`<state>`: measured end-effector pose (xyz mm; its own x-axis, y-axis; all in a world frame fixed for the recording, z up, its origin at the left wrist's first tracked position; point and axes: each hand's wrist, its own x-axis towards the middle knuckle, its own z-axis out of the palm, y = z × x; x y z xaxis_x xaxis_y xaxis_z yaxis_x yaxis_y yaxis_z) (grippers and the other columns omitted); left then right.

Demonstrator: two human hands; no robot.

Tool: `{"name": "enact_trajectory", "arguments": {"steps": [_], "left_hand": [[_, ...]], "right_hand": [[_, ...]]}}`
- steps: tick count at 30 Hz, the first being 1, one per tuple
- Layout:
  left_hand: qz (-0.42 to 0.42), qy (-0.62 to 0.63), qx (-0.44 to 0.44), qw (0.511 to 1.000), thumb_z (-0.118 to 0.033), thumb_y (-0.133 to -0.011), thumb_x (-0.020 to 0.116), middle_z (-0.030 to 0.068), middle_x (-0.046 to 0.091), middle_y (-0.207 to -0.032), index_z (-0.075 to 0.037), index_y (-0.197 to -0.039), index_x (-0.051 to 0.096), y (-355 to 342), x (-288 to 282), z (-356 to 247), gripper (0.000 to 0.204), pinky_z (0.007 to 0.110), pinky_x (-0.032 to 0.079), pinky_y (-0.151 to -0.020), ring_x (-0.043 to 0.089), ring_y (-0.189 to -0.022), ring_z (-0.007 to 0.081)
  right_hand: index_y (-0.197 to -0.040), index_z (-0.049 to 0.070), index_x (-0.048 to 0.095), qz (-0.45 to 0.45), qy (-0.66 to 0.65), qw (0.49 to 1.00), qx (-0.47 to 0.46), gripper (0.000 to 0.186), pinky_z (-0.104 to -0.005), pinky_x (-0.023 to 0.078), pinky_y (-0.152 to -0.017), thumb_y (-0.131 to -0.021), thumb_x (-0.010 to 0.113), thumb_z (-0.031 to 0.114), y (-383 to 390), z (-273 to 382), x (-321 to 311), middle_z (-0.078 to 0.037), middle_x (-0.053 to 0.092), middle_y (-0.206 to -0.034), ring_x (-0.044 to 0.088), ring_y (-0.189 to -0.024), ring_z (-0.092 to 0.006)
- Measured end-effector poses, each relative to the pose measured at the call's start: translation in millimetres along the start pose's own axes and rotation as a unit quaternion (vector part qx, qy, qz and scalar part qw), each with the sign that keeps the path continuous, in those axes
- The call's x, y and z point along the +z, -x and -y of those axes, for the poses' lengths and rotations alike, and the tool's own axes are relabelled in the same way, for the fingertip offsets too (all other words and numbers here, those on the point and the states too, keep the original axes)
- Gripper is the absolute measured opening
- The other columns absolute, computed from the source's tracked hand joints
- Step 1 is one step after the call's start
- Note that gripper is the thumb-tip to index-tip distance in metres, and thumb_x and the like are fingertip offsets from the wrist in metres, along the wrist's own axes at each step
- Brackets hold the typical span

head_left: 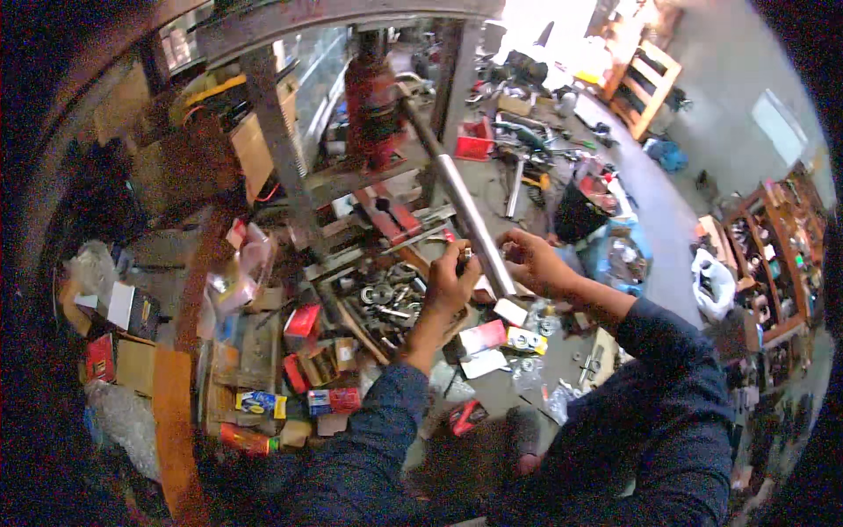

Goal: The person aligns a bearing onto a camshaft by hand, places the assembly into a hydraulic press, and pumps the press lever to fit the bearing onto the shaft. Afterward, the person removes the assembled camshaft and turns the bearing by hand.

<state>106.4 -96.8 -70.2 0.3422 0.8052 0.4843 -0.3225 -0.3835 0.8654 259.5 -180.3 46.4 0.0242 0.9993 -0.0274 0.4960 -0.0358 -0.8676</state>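
A long polished steel rod point(474, 224) runs from in front of the red press cylinder point(369, 114) down between my two hands, its upper part darker. My left hand point(452, 281) is just left of the rod's lower part, fingers closed around a small shiny piece I cannot make out. My right hand point(536, 263) is just right of it, fingers curled and pinched at a small object I cannot identify. Whether either hand touches the rod is unclear. Behind them is a red slotted plate point(388, 215) on the press frame point(277, 123).
Metal parts point(378, 294), small boxes point(480, 335) and plastic bags cover much of the floor below. A red crate point(473, 138), tools and a black bucket point(580, 211) are farther back. An orange board point(171, 422) is at left; wooden shelving point(764, 255) stands at right.
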Motion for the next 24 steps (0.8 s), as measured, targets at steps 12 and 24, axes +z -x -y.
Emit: {"name": "enact_trajectory", "arguments": {"steps": [12,24], "left_hand": [[0.225,0.08,-0.169,0.956,-0.029,-0.095,0.054,-0.0009,0.054,-0.075,-0.004,-0.104,0.054,-7.6,32.2,-83.5,0.027,0.025,0.041,-0.056,0.05,-0.065,0.0077],[0.313,-0.144,-0.084,0.935,-0.031,-0.082,0.074,0.0077,0.067,-0.106,-0.002,-0.124,0.056,-43.7,-69.3,-59.4,0.054,0.032,0.05,-0.083,0.062,-0.093,0.015]], "right_hand": [[-0.101,-0.003,0.06,-0.124,0.151,0.981,-0.004,0.031,-0.0301,0.049,-0.065,-0.085,0.069,0.022,85.6,58.5,-24.3,-0.013,0.066,-0.083,0.061,-0.072,-0.0131],[-0.101,-0.005,0.063,-0.079,0.15,0.985,-0.045,0.03,-0.032,0.051,-0.069,-0.084,0.067,0.019,-24.1,26.8,13.6,-0.014,0.07,-0.087,0.065,-0.077,-0.0177]]}}
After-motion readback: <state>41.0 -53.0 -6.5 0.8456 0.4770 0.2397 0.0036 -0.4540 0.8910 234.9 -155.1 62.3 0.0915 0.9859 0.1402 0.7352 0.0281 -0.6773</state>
